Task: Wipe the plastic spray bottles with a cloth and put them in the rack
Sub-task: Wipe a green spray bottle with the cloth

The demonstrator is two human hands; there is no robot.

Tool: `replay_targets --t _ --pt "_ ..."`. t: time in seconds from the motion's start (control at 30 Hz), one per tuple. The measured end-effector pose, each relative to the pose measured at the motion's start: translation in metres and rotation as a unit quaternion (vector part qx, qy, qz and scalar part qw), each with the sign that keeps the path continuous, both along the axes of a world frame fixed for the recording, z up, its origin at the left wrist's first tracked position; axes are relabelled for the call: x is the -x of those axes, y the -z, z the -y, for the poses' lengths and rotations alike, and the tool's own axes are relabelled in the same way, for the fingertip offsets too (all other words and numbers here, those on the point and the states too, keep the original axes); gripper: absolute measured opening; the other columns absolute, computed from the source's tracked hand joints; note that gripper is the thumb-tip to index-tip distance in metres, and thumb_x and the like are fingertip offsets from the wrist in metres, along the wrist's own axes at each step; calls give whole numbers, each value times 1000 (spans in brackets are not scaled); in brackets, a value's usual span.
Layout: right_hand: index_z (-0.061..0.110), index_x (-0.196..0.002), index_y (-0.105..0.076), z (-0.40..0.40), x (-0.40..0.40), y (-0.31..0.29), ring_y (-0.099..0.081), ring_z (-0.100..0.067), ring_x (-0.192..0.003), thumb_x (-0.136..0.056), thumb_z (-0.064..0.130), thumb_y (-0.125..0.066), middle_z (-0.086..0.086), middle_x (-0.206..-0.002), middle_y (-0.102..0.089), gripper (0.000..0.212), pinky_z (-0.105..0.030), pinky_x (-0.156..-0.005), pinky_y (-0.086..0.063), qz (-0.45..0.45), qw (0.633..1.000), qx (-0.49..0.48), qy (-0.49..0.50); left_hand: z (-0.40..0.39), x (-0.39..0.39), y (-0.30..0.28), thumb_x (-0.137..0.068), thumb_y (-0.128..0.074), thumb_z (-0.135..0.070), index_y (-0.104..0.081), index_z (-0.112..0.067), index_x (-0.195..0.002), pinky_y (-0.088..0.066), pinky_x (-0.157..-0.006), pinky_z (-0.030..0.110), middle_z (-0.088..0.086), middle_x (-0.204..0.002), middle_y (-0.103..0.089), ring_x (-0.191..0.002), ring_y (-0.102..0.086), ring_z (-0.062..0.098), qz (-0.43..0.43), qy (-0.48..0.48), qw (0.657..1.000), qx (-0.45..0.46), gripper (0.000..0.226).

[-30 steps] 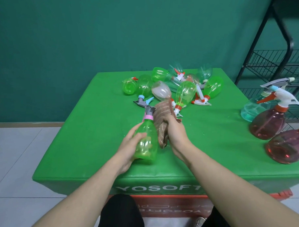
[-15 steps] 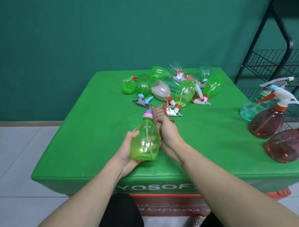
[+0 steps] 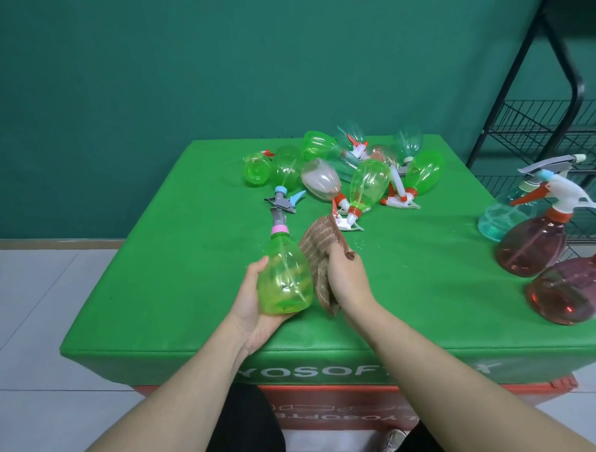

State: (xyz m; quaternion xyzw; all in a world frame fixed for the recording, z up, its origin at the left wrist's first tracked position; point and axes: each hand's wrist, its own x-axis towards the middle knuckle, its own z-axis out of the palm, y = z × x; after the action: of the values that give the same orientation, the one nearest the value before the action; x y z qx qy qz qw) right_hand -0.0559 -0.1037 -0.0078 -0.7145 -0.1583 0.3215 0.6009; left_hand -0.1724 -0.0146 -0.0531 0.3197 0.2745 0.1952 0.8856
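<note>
My left hand point(image 3: 252, 304) grips the base of a green spray bottle point(image 3: 285, 276) with a pink collar and grey nozzle, its nozzle pointing away from me. My right hand point(image 3: 347, 277) holds a brown striped cloth point(image 3: 317, 257) against the bottle's right side. Both are above the near middle of the green table point(image 3: 423, 299). The black wire rack point(image 3: 567, 135) stands at the right, beyond the table.
A pile of several green, clear and pinkish spray bottles point(image 3: 370, 181) lies at the table's far middle. Three upright bottles stand at the right edge: a teal one point(image 3: 505, 214) and two red-tinted ones point(image 3: 534, 246) point(image 3: 573, 292). A teal wall is behind.
The cloth has slid along the bottle's right side, first bunching near the neck, now spread from shoulder to base. My left hand has turned the bottle slightly and cups it lower.
</note>
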Motion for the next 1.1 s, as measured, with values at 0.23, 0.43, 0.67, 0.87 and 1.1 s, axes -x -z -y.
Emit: replay_targets --t 0.23,0.43,0.67,0.87,1.1 --pt "25 -104 -62 -25 9 -4 -51 -14 -65 -108 30 -35 4 -77 -59 28 -26 -61 -42 152 983 26 -97 12 -4 4 -82 -59 -49 -66 -12 -124 -49 -101 57 19 -119 -72 -111 -67 35 -32 4 999 6 56" --pt "30 -153 -43 -29 11 14 -34 -10 -147 -109 38 -36 14 -165 -26 45 -29 -121 -23 329 922 74 -190 11 -3 10 -101 -45 -51 -64 -11 -129 -49 -105 57 21 -122 -71 -113 -67 35 -73 14 997 -10 53" --pt "15 -130 -66 -7 16 30 -39 -18 -143 -104 31 -41 -1 -140 -60 39 -38 -124 -24 458 857 8 -237 10 -3 16 -109 -39 -37 -62 -10 -126 -62 -78 50 20 -118 -72 -99 -72 31 -48 -16 999 8 40" --pt "23 -125 -70 21 20 51 -36 -20 -147 -99 28 -48 4 -136 -63 35 -56 -124 -16 609 730 -59 -305 13 0 17 -111 -30 -18 -62 2 -99 -58 -48 30 17 -73 -71 -57 -70 21 -60 -67 996 27 40" --pt "22 -130 -69 38 22 50 -29 -16 -151 -100 42 -44 6 -143 -59 44 -51 -127 -6 634 692 -52 -342 15 6 12 -99 -35 -68 -83 -12 -90 -63 -65 41 17 -98 -76 -82 -76 29 -47 -4 999 5 74"
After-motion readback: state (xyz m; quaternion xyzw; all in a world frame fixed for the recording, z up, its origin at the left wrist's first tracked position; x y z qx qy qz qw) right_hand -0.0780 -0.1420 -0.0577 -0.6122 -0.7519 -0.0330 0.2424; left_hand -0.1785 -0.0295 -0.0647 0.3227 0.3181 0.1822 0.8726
